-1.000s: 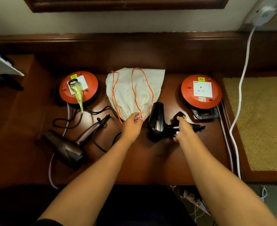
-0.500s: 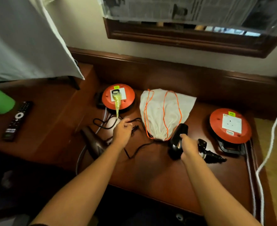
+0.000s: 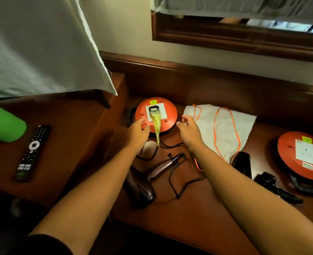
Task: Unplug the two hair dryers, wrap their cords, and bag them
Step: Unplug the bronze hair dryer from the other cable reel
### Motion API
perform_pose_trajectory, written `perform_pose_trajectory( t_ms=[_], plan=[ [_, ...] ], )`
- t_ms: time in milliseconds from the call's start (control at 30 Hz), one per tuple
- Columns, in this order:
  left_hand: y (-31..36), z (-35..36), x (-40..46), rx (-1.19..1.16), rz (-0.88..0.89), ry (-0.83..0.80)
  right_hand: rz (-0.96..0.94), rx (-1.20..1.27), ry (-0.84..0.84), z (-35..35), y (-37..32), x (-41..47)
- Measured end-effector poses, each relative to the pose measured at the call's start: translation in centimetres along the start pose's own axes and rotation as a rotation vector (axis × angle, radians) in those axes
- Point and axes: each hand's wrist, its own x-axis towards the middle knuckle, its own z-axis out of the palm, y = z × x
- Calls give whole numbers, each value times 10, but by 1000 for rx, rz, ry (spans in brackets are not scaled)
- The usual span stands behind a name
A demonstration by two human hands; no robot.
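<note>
A brown hair dryer (image 3: 146, 181) lies on the wooden desk, its black cord (image 3: 181, 183) looping loose beside it. Its plug (image 3: 154, 109), wrapped in yellowish film, sits in the socket of the left orange cable reel (image 3: 167, 115). My left hand (image 3: 138, 132) hovers open at the reel's left edge. My right hand (image 3: 189, 130) hovers open at its right edge, holding nothing. A black hair dryer (image 3: 243, 163) lies to the right with its wrapped cord and plug (image 3: 273, 184). A white drawstring bag (image 3: 223, 129) with orange cords lies flat between the reels.
A second orange cable reel (image 3: 304, 155) sits at the right. A black remote control (image 3: 32, 151) and a green cylinder (image 3: 3, 126) lie on the raised left surface. White cloth (image 3: 37, 46) hangs at the upper left. A wood-framed mirror (image 3: 240, 37) is on the wall.
My right hand let go of the black hair dryer and moved left to the left reel. My left hand rose from the cord to the reel's left side. The view shifted left.
</note>
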Motion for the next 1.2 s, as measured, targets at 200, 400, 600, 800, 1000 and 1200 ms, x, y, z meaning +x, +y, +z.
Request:
perform_pose_trajectory(
  t_ms=[200, 400, 600, 800, 1000, 1200],
  plan=[
    [-6, 19, 67, 116, 67, -43, -103, -245, -83, 38, 3, 64],
    [-16, 49, 111, 198, 148, -45, -266, -570, -137, 59, 25, 116],
    [-13, 63, 130, 219, 136, -20, -413, -802, -106, 62, 32, 143],
    [-11, 68, 139, 274, 127, -5, -484, -880, -124, 57, 37, 154],
    [-2, 65, 143, 337, 62, 10, -522, -951, -130, 58, 39, 159],
    [4, 67, 142, 390, 52, 40, -526, -977, -147, 56, 38, 159]
  ],
)
